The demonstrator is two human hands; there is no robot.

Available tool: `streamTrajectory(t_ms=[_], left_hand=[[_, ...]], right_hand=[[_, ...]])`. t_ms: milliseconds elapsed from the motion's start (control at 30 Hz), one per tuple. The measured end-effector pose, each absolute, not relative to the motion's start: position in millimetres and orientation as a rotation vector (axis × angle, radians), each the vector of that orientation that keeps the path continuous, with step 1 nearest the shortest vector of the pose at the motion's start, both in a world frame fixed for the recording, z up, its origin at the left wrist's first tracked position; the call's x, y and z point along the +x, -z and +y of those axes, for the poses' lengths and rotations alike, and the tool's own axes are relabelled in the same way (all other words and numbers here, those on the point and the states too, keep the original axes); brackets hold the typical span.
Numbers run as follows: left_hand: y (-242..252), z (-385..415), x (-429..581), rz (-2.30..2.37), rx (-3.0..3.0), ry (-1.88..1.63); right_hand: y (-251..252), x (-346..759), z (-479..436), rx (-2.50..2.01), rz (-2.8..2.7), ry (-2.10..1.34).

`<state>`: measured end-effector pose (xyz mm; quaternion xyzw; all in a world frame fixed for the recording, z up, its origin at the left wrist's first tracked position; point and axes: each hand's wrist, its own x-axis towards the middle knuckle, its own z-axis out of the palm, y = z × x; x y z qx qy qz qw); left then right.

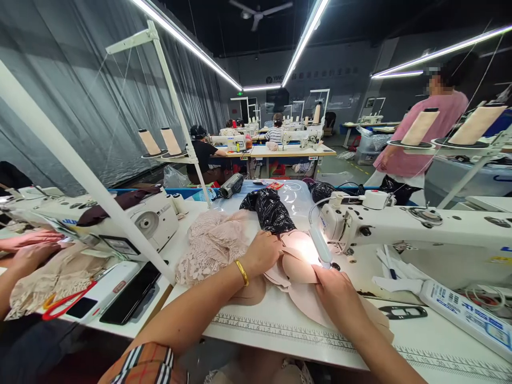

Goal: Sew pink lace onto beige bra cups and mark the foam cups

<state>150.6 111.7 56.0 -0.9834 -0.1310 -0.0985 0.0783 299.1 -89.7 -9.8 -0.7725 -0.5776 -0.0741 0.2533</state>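
Left hand (262,255): fingertips pinching the left edge of a pink fabric cup (298,268), centre of frame. Right hand (338,293): pinching its right end. Cup: long axis left to right, dipping rightward; rounded edge downward. Step, apparently: positioning; next move calls for steady edges. Beyond, right: sewing machine (460,224).

Grey curtain (76,80) hangs in folds along my left. Dark ceiling (352,21), one white fan (257,13), bright strip lights (304,41) running toward the far wall (340,88). Lettering (278,79) there, seemingly "YING", the rest too dim. Pale-topped worktables (288,152) mid-room; yellow markings (362,169) on grey floor (340,172).
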Motion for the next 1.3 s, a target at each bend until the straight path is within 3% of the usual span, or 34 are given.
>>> streamTrajectory(t_ms=[200, 367, 500, 600, 767, 867, 967, 1300], left_hand=[[-95.0, 108.7, 107.2, -0.629, -2.803, 0.553], [-70.7, 96.8, 27.4, -0.682, -2.651, 0.822], [-34.0, 86.5, -21.4, -0.810, -2.719, 0.578], [-34.9, 75.4, -31.4, -0.867, -2.789, 0.501], [-67.9, 38.9, 25.8, -0.531, -3.098, 0.662], [-67.3, 25.3, 96.2, -0.221, -3.261, 0.335], [-52.9, 30.2, 159.9, -0.303, -3.206, 0.053], [-42.4, 53.3, 185.7, -0.419, -3.117, 0.089]], right_hand=[[11.6, 314.8, -103.9, -2.047, -1.563, 0.473], [22.3, 339.5, -136.8, -2.033, -1.531, 0.626], [35.4, 354.1, -157.4, -2.072, -1.530, 0.605], [40.9, 354.5, -162.2, -2.121, -1.459, 0.585], [42.1, 349.2, -162.8, -2.110, -1.482, 0.592], [39.5, 348.2, -163.3, -2.087, -1.517, 0.616], [36.4, 349.6, -162.7, -2.052, -1.566, 0.655], [39.7, 359.7, -157.0, -1.982, -1.598, 0.679]])
